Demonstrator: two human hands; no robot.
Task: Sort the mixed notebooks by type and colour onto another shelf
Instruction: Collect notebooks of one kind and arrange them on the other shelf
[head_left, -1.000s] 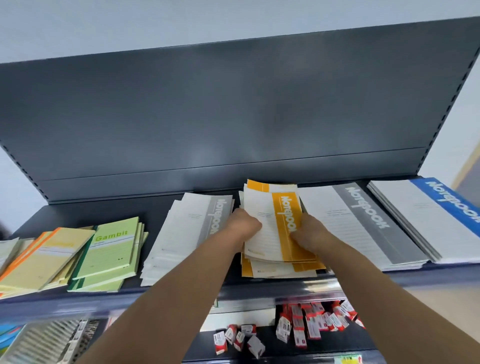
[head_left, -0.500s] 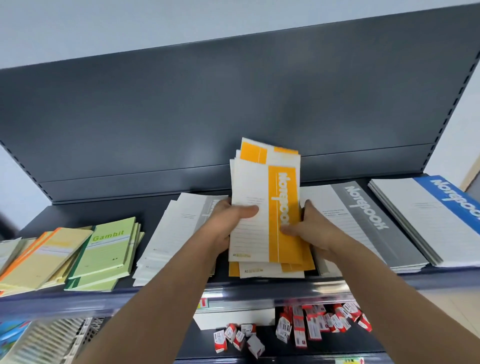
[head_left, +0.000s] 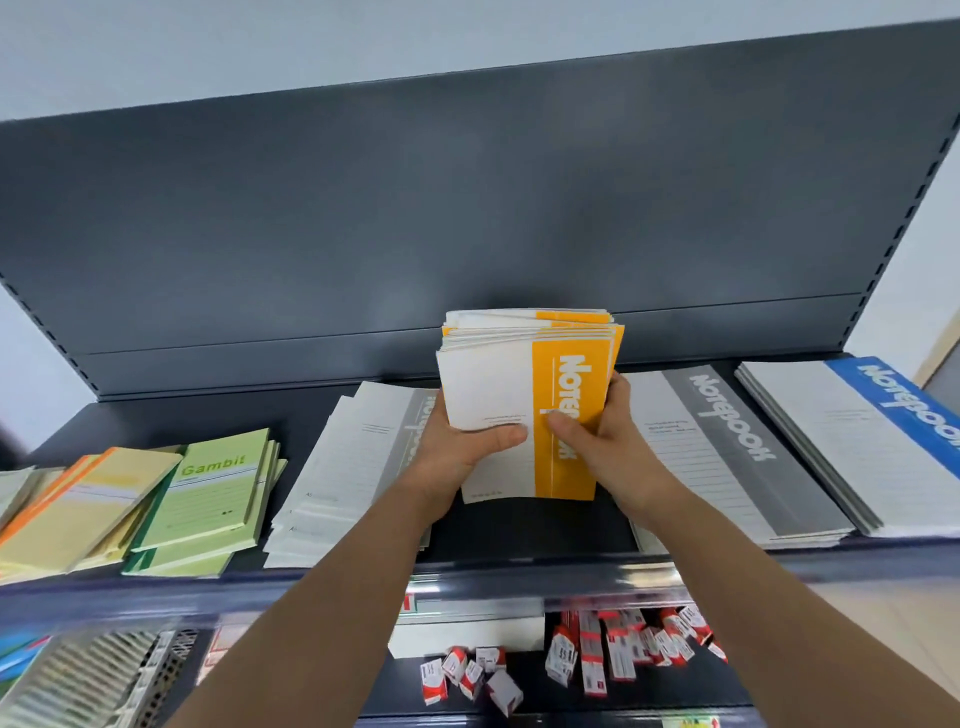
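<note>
**Soft, even light on a bowed shelf**

The scene is lit brightly and evenly by diffuse light, and a faint pale sheen is laid across the dark back panel (head_left: 467, 208). Shadows are kept soft. The orange notebooks (head_left: 483, 384) are rendered sharply, while the front rail (head_left: 156, 587) is smeared by blur and streaked with glare. Straight lines are bowed towards the frame edges.

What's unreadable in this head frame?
Head view only:
- Orange notebooks: count unclear, page edges too fine; left hand and right hand cover the sides.
- Blue notebooks: cut off by the right edge.
- Yellow notebooks: cut off by the left edge.
- Red-white boxes: print too small and blurred.
</note>
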